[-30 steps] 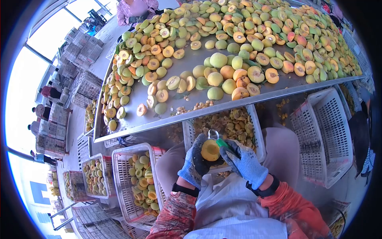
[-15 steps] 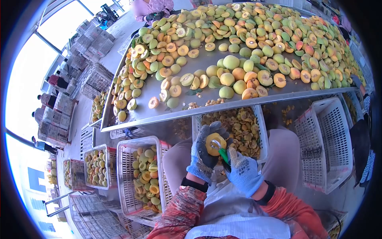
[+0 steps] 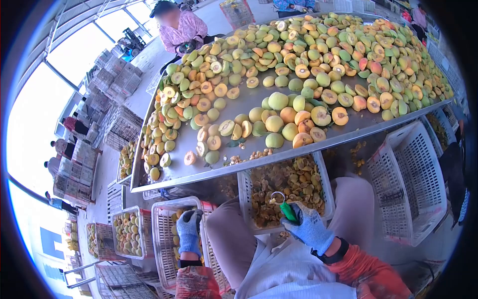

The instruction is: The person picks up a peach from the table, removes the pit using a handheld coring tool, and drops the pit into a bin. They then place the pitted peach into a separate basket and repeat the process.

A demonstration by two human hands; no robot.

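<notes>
My left hand (image 3: 189, 231), in a blue and grey glove, is over a white plastic crate (image 3: 158, 239) at my left with fruit halves in it. Its fingers are curled; whatever they may hold is hidden. My right hand (image 3: 312, 230), gloved alike, is closed around the green handle of a pitting tool (image 3: 288, 211). The tool's metal loop points up and left, with a small yellowish bit at its edge. Below the loop, between my knees, a crate (image 3: 327, 192) holds brownish-yellow fruit scraps (image 3: 279, 192).
A metal table (image 3: 239, 164) ahead bears many whole and halved peach-like fruits (image 3: 279, 102). An upright-sided white crate (image 3: 413, 184) stands at my right. More fruit-filled crates (image 3: 128, 231) stand at far left. A person in pink (image 3: 186, 30) works across the table.
My left hand has moved left and down, from beside the pitting tool to the left crate; the fruit half it held is out of sight. My right hand keeps the tool, now apart. The view has tilted up.
</notes>
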